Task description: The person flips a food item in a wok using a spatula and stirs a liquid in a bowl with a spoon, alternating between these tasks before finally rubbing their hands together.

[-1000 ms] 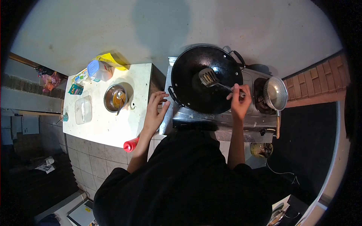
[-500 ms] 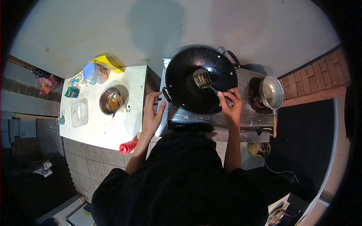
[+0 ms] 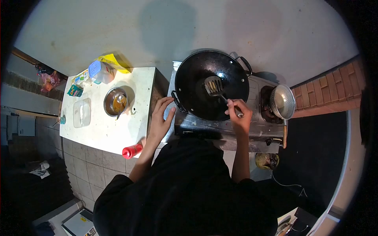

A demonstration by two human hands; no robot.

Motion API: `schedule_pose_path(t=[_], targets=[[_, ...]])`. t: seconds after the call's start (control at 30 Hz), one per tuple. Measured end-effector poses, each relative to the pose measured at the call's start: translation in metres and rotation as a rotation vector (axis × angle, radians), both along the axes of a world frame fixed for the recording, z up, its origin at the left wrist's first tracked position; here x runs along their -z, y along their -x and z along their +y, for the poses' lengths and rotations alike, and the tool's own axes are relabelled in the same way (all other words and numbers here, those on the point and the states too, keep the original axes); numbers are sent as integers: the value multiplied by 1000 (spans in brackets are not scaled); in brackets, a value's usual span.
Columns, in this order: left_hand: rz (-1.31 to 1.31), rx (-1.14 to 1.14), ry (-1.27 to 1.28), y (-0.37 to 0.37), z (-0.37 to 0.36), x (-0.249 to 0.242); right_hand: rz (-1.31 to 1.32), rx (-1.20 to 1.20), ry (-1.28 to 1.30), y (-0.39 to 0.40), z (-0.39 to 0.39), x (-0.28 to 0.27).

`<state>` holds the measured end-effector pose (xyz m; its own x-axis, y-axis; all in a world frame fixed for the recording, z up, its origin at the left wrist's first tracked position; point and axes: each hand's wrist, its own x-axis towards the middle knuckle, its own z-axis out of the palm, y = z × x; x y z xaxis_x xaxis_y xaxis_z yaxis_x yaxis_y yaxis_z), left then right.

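A large black wok (image 3: 197, 69) with two loop handles sits on the left side of the metal stove (image 3: 252, 129). My right hand (image 3: 240, 114) is closed around the handle of a slotted spatula (image 3: 214, 86), whose head is over the inside of the wok. Pale yellowish pieces show at the spatula's slots. My left hand (image 3: 160, 118) holds nothing; its fingers are apart, with the fingertips close to the wok's left handle (image 3: 178, 102).
On the right burner stands a silver saucepan (image 3: 283, 101) with a wooden handle. The white table (image 3: 98, 135) at left carries a steel bowl (image 3: 114, 92) with a spoon, a clear container (image 3: 82, 113), a blue-lidded tub (image 3: 100, 72) and a red bottle (image 3: 132, 151) at its front edge.
The spatula head has turned and shifted slightly within the wok, and my right hand has moved a little down with it. My left hand stays near the wok handle. The view has shifted slightly.
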<state>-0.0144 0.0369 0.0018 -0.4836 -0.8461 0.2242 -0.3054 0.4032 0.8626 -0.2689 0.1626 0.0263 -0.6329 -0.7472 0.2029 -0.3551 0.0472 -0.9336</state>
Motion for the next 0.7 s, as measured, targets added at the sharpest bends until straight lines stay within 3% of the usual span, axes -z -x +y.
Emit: schedule_pose_path(t=[0.53,0.7], targets=[[-5,21,-14,-1,1,5,94,-21,-8,-5,-6,-3],[59,13,-15,0,-1,6,45,115,101,1,1,-6]])
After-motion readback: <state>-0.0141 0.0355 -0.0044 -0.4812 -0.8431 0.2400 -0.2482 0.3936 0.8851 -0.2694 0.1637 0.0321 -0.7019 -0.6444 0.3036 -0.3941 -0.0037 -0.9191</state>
